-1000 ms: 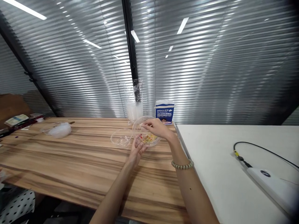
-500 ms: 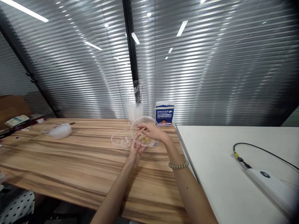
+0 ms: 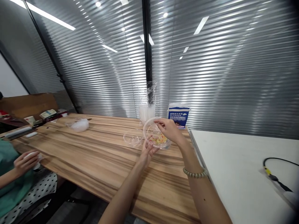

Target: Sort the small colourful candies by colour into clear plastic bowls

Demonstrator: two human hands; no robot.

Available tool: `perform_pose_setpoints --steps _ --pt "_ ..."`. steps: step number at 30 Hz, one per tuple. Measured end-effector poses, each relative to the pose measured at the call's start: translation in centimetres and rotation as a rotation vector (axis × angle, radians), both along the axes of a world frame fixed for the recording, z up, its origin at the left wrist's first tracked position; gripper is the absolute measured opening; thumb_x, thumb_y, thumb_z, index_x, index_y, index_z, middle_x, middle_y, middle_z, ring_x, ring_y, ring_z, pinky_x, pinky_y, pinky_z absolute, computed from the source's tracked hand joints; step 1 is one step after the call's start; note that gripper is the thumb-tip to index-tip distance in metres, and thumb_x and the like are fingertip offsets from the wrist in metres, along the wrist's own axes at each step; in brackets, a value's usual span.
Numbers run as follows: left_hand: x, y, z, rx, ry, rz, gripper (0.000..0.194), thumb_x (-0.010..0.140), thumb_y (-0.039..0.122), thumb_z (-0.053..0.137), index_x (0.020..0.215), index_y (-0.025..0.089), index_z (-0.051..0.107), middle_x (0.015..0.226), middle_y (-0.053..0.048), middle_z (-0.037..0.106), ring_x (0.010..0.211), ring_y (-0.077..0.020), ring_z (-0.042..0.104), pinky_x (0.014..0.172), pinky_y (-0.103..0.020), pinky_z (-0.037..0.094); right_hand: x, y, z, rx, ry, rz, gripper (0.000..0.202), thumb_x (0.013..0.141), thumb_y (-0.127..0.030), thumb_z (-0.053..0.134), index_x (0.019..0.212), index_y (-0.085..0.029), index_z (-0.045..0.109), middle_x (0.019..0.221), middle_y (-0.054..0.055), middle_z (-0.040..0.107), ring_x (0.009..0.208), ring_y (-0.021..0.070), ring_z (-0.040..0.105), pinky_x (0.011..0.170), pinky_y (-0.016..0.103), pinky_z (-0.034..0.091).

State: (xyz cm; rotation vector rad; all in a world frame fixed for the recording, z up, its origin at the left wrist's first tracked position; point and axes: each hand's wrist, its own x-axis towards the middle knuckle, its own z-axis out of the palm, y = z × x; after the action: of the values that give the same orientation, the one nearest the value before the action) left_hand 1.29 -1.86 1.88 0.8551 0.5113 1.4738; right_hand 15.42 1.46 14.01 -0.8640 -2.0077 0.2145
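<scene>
A clear round plastic bowl tilts toward me above the table, with small red, yellow and orange bits lying in its lower part. My left hand is closed on the bowl's lower left edge, thumb at the front and fingers behind. Over the bowl's upper right side is my right hand, its fingertips bent together in a pinch. Whether it holds a small piece cannot be made out. Just left of the bowl, a clear plastic lid or second bowl rests on the table.
Behind the bowl stand a clear plastic bag of pale containers and a blue printed bag. A whitish plastic bundle lies left on the wooden table. A co-worker's hand is far left; a white table adjoins right.
My view has turned left, bringing a co-worker into sight. My right hand has lifted from inside the bowl toward its upper right rim, uncovering more colourful bits. My left hand keeps its hold.
</scene>
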Motion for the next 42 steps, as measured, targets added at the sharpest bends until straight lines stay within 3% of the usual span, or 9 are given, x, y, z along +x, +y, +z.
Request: perform_pose_setpoints --steps 42 --pt "0.19 0.08 -0.32 -0.015 -0.020 0.013 0.063 0.064 0.036 0.081 0.118 0.021 0.054 0.119 -0.009 0.062 0.109 -0.0253 0.060 0.095 -0.043 0.048 0.37 -0.11 -0.17 0.078 0.008 -0.045 0.027 0.088 -0.017 0.048 0.104 -0.018 0.070 0.102 0.007 0.072 0.092 0.0230 0.067 0.079 0.034 0.052"
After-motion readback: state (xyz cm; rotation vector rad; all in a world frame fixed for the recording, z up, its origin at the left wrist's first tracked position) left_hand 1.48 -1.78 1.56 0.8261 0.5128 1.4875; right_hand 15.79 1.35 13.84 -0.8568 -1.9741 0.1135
